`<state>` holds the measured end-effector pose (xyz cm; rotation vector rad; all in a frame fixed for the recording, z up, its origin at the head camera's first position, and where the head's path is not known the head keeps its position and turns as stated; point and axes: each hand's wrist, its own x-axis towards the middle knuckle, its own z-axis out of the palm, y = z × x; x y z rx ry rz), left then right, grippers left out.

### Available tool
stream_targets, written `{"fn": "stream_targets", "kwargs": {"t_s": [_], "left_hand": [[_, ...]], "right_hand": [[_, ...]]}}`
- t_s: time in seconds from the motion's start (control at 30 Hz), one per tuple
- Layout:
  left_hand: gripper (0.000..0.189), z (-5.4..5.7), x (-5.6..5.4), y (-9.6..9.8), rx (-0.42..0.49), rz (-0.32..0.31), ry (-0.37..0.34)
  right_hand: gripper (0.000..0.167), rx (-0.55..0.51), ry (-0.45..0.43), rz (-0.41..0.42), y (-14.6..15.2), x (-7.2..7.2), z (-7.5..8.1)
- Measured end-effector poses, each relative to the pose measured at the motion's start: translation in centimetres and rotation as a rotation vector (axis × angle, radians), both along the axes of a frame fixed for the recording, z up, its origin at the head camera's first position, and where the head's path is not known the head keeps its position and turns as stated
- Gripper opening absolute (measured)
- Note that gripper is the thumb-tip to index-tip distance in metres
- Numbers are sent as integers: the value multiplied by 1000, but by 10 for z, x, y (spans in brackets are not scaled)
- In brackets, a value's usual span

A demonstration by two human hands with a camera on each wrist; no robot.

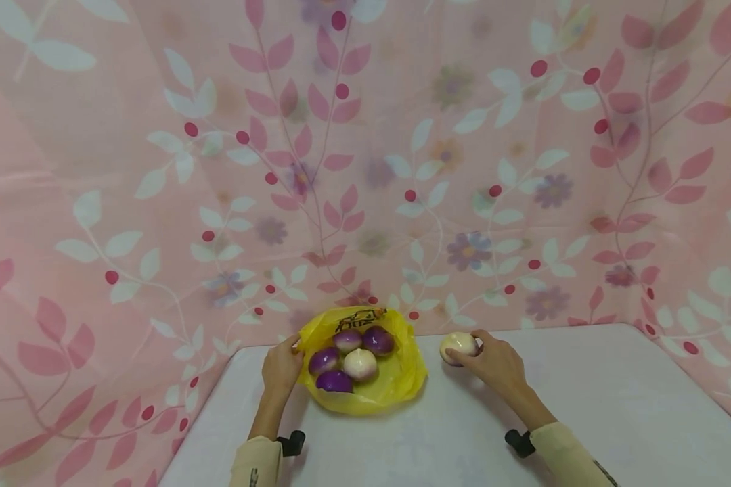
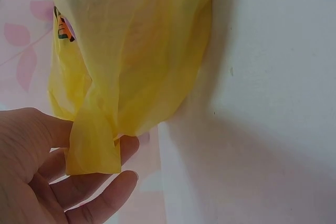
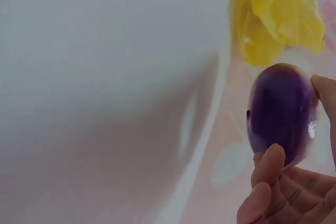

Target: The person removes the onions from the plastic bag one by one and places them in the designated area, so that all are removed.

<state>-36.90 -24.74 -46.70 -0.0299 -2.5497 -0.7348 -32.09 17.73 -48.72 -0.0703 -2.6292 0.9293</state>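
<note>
A yellow plastic bag [image 1: 402, 389] stands wide open on the table, its mouth showing several glossy purple-and-white turnips [image 1: 360, 365]. At the bag's left side, my left hand [image 1: 282, 366] pinches a gathered handle of the bag; in the left wrist view the handle [image 2: 94, 148] passes between thumb and fingers. Off to the right of the bag, my right hand [image 1: 498, 362] holds one turnip [image 1: 458, 347] between thumb and fingers, its pale side toward the head camera. The right wrist view shows the purple side of this turnip [image 3: 281, 114].
A white-covered table [image 1: 463, 433] lies under the bag and hands. Behind its back edge hangs a pink curtain [image 1: 365, 169] with leaves and flowers. A black wrist mount [image 1: 520, 443] sits at the right cuff, and another black mount [image 1: 292, 443] at the left.
</note>
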Motion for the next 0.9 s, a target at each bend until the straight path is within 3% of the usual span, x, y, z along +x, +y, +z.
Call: {"fn": "stream_targets", "kwargs": {"t_s": [0.4,0.9], "left_hand": [[39,0,3,1,7,12,-11],[38,2,3,0,7,3,-10]], "right_hand": [[74,16,-40,-30,27,-7,-11],[75,51,-71,-67,43,-8,-12]]}}
